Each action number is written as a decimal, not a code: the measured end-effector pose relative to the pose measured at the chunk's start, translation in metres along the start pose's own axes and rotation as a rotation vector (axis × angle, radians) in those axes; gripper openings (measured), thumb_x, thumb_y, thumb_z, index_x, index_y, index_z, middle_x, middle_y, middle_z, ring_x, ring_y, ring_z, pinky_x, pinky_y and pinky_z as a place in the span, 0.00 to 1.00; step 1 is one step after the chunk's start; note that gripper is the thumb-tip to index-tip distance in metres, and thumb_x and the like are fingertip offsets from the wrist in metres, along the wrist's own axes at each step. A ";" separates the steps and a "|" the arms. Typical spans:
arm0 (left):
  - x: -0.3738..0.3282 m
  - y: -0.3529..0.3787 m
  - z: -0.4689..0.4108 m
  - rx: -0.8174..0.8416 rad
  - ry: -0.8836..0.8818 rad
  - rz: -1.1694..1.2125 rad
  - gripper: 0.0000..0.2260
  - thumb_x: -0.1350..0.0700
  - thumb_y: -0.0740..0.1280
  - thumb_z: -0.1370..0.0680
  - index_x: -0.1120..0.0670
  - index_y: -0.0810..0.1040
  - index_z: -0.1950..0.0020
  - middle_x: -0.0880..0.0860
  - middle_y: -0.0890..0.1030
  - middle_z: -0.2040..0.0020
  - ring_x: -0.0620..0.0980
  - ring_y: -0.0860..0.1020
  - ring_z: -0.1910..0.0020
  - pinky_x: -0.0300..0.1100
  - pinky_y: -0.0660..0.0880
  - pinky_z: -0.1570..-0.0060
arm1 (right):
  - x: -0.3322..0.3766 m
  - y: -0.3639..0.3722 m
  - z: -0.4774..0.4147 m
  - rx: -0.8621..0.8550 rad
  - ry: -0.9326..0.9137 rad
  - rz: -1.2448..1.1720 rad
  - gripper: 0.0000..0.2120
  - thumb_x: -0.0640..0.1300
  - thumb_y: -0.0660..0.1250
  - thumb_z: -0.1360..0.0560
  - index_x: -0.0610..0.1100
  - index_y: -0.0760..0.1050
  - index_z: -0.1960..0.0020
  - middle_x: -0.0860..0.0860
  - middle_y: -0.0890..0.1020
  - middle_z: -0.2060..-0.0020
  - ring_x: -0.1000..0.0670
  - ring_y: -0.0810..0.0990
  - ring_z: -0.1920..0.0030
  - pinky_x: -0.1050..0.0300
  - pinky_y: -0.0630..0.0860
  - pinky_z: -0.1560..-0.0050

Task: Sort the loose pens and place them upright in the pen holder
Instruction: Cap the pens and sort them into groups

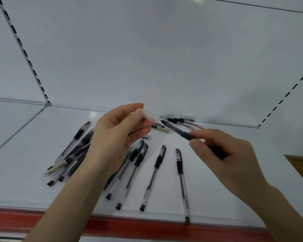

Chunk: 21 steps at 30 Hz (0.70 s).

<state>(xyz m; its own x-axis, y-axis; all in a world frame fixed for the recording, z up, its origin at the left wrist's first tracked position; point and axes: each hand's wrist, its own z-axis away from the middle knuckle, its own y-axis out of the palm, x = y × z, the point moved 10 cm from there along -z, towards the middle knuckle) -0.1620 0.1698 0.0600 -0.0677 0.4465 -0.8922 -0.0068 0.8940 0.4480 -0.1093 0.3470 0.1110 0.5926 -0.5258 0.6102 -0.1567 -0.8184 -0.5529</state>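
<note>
Left hand (pixel 112 137): raised above the shelf (pixel 24 154), fingers curled, thumb and fingertips pinching a clear cap (pixel 149 115) by one end.
Clear cap: off the shelf, roughly level, free end toward the right, close to the pen tip with a small gap; slightly blurred.
Right hand (pixel 222 154): raised at the right, thumb and forefinger pinching a dark pen (pixel 178 131) on the barrel; rear of the barrel hidden under the curled fingers.
Dark pen: uncapped, off the shelf, tilted, tip pointing up and left toward the clear cap.
Left heap (pixel 73 154): capped pens lying flat and crossed over one another, partly hidden behind the left wrist; a cream-barrelled pen (pixel 57 167) on its near side.
Middle row (pixel 129 173): capped clear-barrelled pens lying flat, caps toward the back panel (pixel 147 58), butt ends toward the front edge; bunched just beside the left forearm.
Single pens (pixel 153 177): two more lying flat to the right of the row, apart from each other, same heading.
Rear group (pixel 180 120): a few pens lying along the foot of the back panel, behind the dark pen; count not determinable.
Shelf: white, glossy, with a red strip (pixel 147 226) along the front edge.
Back panel: white, bounded by slotted uprights (pixel 23 48) at left and right.
Right margin: brown surface (pixel 301 165), identity not determinable.
</note>
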 end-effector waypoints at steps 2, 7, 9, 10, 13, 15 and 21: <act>-0.001 0.006 0.002 0.013 0.003 0.006 0.05 0.63 0.64 0.24 0.57 0.79 0.51 0.54 0.84 0.64 0.47 0.82 0.64 0.36 0.80 0.60 | 0.001 -0.002 0.001 0.001 0.009 -0.011 0.08 0.50 0.63 0.29 0.55 0.77 0.52 0.64 0.74 0.73 0.62 0.68 0.76 0.78 0.62 0.72; -0.005 0.012 0.006 0.025 0.035 -0.022 0.06 0.63 0.64 0.25 0.57 0.79 0.52 0.54 0.84 0.66 0.47 0.82 0.65 0.38 0.80 0.59 | 0.002 -0.002 0.002 -0.004 0.032 -0.013 0.05 0.50 0.64 0.30 0.59 0.75 0.56 0.65 0.74 0.74 0.62 0.69 0.76 0.78 0.62 0.72; -0.006 0.011 0.007 0.020 0.050 -0.040 0.05 0.63 0.64 0.26 0.57 0.79 0.53 0.54 0.84 0.66 0.47 0.83 0.65 0.38 0.81 0.58 | 0.000 0.000 0.003 -0.002 0.053 -0.017 0.04 0.52 0.63 0.30 0.60 0.74 0.56 0.64 0.74 0.75 0.62 0.69 0.76 0.78 0.62 0.72; -0.007 0.010 0.008 0.018 0.060 -0.058 0.05 0.63 0.65 0.26 0.56 0.79 0.53 0.54 0.84 0.66 0.47 0.83 0.65 0.38 0.81 0.58 | -0.001 0.001 0.003 0.000 0.070 -0.026 0.04 0.52 0.63 0.30 0.60 0.74 0.57 0.64 0.74 0.75 0.61 0.69 0.76 0.77 0.62 0.72; -0.008 0.009 0.009 0.012 0.088 -0.122 0.06 0.64 0.65 0.26 0.55 0.80 0.55 0.53 0.84 0.67 0.46 0.82 0.64 0.36 0.79 0.61 | -0.007 0.006 0.004 0.018 0.141 -0.075 0.03 0.53 0.65 0.31 0.60 0.75 0.58 0.62 0.75 0.74 0.58 0.72 0.75 0.75 0.65 0.72; -0.007 0.008 0.010 0.001 0.088 -0.125 0.06 0.63 0.66 0.27 0.55 0.80 0.55 0.52 0.84 0.67 0.46 0.82 0.65 0.36 0.79 0.61 | -0.015 0.013 0.005 0.058 0.221 -0.137 0.04 0.49 0.70 0.29 0.58 0.77 0.58 0.56 0.78 0.72 0.57 0.75 0.73 0.72 0.69 0.70; -0.010 0.004 0.011 -0.073 0.165 -0.203 0.06 0.64 0.66 0.26 0.55 0.81 0.54 0.51 0.83 0.68 0.46 0.82 0.65 0.36 0.79 0.60 | -0.024 0.032 0.005 0.128 0.315 -0.131 0.11 0.41 0.63 0.25 0.55 0.74 0.61 0.56 0.79 0.67 0.62 0.77 0.68 0.73 0.71 0.67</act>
<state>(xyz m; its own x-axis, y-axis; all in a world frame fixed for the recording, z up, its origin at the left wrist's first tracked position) -0.1500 0.1697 0.0700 -0.2193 0.2411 -0.9454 -0.1086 0.9569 0.2693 -0.1248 0.3342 0.0760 0.3251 -0.4802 0.8147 0.0161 -0.8585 -0.5125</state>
